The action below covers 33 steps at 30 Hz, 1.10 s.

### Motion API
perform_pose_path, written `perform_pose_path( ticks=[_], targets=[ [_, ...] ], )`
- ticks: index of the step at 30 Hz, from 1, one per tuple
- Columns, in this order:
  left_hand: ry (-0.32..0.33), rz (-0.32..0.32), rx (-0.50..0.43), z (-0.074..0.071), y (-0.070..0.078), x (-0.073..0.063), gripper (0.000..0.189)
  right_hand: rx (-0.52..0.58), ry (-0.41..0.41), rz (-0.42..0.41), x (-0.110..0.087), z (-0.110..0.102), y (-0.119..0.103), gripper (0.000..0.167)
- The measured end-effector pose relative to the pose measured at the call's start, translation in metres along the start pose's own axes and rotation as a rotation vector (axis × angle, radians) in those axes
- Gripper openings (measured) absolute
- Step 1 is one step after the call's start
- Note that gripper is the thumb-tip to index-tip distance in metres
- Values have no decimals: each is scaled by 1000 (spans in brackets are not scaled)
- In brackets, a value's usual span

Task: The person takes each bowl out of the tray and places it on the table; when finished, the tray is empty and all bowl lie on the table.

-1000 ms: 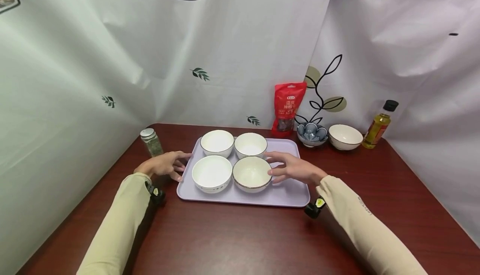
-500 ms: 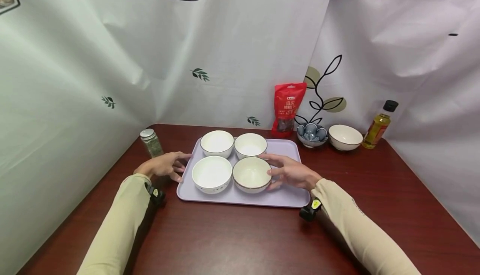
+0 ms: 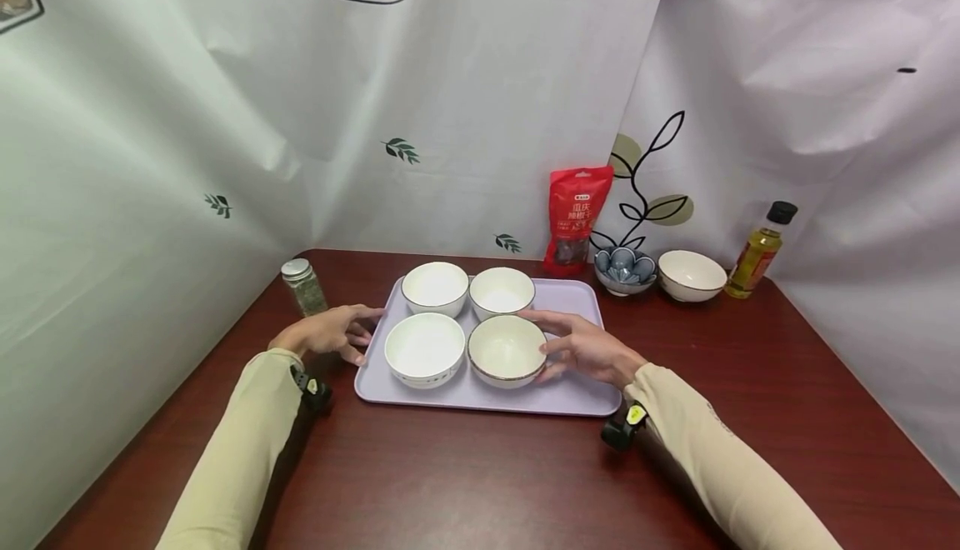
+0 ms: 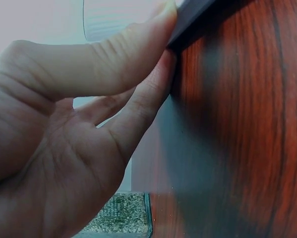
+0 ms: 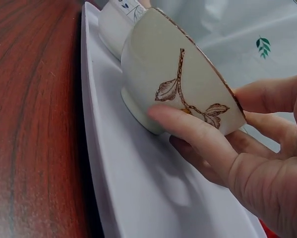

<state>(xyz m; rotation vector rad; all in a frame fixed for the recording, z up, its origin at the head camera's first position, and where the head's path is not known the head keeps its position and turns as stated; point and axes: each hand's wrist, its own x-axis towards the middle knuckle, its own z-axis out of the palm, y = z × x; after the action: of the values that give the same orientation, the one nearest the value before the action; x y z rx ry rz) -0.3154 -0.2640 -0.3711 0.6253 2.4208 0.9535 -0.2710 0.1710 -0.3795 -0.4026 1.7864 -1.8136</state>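
A lilac tray (image 3: 577, 383) carries several pale bowls in two rows. My right hand (image 3: 585, 348) grips the front right bowl (image 3: 507, 348), a cream one with a brown rim. In the right wrist view, fingers lie along the side of this bowl (image 5: 163, 74), over its brown leaf pattern, and at its rim. Left of it stands a white bowl (image 3: 424, 348); behind are two dark-rimmed bowls, one at left (image 3: 435, 285) and one at right (image 3: 502, 288). At the tray's left edge, my left hand (image 3: 326, 333) pinches the rim between thumb and fingers.
A spice jar (image 3: 303, 285) stands just behind my left hand. Along the back right are a red food pouch (image 3: 576, 212), a bowl of blue-grey dishes (image 3: 624, 271), a white bowl (image 3: 690, 273) and an oil bottle (image 3: 757, 254). Fabric hangs behind the dark red table (image 3: 450, 483).
My right hand has come left and closed onto the cream bowl's side. That bowl has shifted slightly right, away from the white one. My left hand stays at the tray's edge.
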Motion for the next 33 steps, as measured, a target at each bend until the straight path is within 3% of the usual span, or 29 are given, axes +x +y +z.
perform_pose_path(
  ticks=[7, 24, 33],
  targets=[
    [-3, 8, 0, 0, 0, -2, 102, -20, 21, -19, -13, -11, -3, 71],
    [-6, 30, 21, 1, -3, -2, 103, -12, 225, -79, -86, -75, -12, 70],
    [-3, 28, 23, 1, 0, -2, 102, 3, 303, -95, -109, -98, -5, 72]
  ],
)
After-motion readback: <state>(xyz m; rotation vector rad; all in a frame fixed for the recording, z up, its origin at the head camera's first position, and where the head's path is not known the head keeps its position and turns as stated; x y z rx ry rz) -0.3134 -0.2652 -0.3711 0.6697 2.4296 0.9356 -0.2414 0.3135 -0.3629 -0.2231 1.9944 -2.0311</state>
